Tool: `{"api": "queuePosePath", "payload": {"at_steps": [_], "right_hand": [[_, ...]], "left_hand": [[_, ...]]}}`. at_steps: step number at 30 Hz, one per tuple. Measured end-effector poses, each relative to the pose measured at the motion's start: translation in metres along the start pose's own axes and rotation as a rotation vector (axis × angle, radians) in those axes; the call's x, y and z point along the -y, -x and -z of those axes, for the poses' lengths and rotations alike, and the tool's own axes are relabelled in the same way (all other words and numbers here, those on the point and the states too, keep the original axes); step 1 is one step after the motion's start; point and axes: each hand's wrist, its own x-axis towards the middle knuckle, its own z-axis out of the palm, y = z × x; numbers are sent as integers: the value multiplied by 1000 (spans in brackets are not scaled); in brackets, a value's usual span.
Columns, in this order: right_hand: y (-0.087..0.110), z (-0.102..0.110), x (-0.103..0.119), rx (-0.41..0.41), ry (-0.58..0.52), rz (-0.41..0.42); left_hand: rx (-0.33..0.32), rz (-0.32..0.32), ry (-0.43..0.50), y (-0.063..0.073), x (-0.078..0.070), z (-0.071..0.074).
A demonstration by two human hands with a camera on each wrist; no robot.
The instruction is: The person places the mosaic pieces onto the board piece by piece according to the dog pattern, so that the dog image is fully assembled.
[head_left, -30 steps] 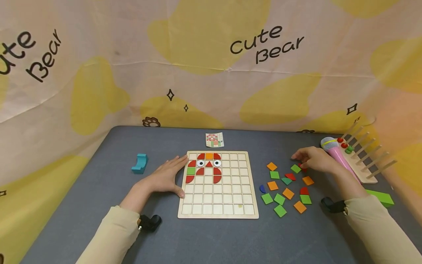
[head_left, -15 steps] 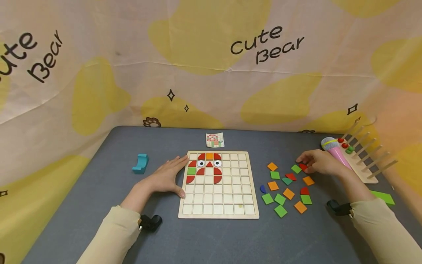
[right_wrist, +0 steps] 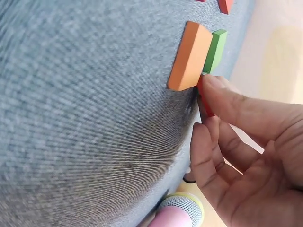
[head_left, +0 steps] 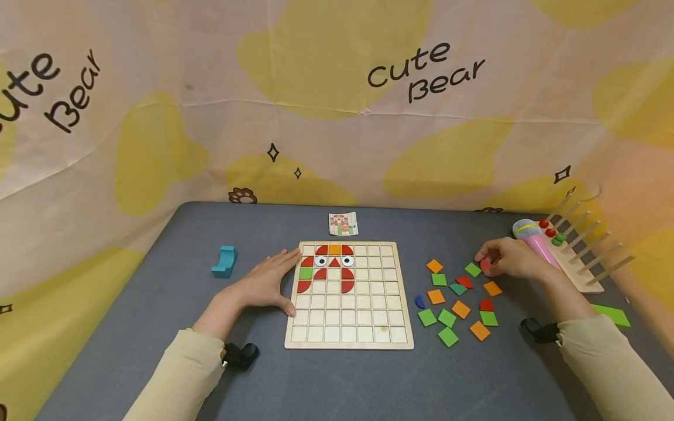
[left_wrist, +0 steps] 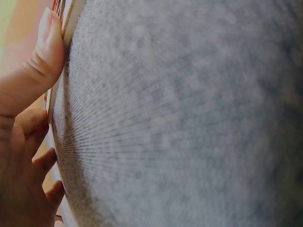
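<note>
My left hand [head_left: 265, 280] rests along the left edge of the wooden grid board [head_left: 368, 318], thumb and fingers spread. The left wrist view shows the thumb [left_wrist: 45, 59] against the board's side. Red quarter-round tiles, an orange square, a green square and two eye tiles [head_left: 320, 261] fill cells at the board's upper left. At the right, my right hand [head_left: 508, 257] pinches a red tile [head_left: 485, 268] between thumb and fingers. In the right wrist view this red tile [right_wrist: 206, 100] shows edge-on, partly hidden by the thumb. A green square tile [head_left: 473, 269] lies just left of it.
Several loose tiles, such as an orange square [head_left: 460, 309], lie right of the board. A pink microphone [head_left: 542, 245] and a pegged wooden stand [head_left: 590, 283] are beyond the right hand. A picture card [head_left: 343, 223] lies behind the board, a teal block [head_left: 224, 261] to the left.
My right hand has moved slightly right and toward me onto the red tile, which now sits pinched and a little turned in its fingers. The left hand stays in place.
</note>
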Motion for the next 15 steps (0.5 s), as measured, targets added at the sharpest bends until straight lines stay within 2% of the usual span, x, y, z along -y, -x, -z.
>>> {"api": "queuePosePath", "payload": {"at_steps": [7, 15], "right_hand": [[-3, 2, 7, -79, 84, 33], [-8, -10, 39, -186, 90, 61]], "left_hand": [[0, -5, -1, 1, 0, 1], [-6, -26, -11, -1, 1, 0]]}}
